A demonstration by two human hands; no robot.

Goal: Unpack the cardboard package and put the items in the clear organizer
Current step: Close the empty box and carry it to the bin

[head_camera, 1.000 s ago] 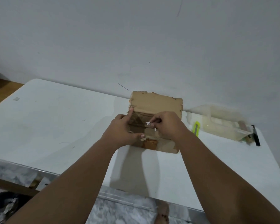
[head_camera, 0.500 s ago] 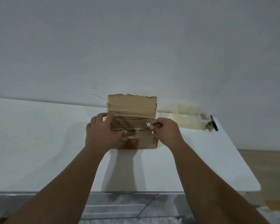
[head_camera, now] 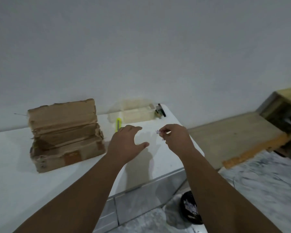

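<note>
The worn cardboard package (head_camera: 64, 140) sits on the white table (head_camera: 15, 174) at the left, its lid flap standing up and the inside dark. The clear organizer (head_camera: 138, 113) stands at the table's back edge against the wall. My right hand (head_camera: 175, 138) pinches a small white item (head_camera: 157, 131) between thumb and fingertips, above the table in front of the organizer. My left hand (head_camera: 126, 145) hovers open to the right of the package, fingers spread, holding nothing.
A yellow-green cutter (head_camera: 118, 124) lies between the package and the organizer. A dark tool (head_camera: 160, 110) sits at the organizer's right end. On the floor are a black bag (head_camera: 191, 211) below the table corner, and a wooden crate (head_camera: 282, 111) at the far right.
Both hands have left the package and moved right toward the organizer. My right hand carried the small white item out. The view has swung right, so the package now lies at the left.
</note>
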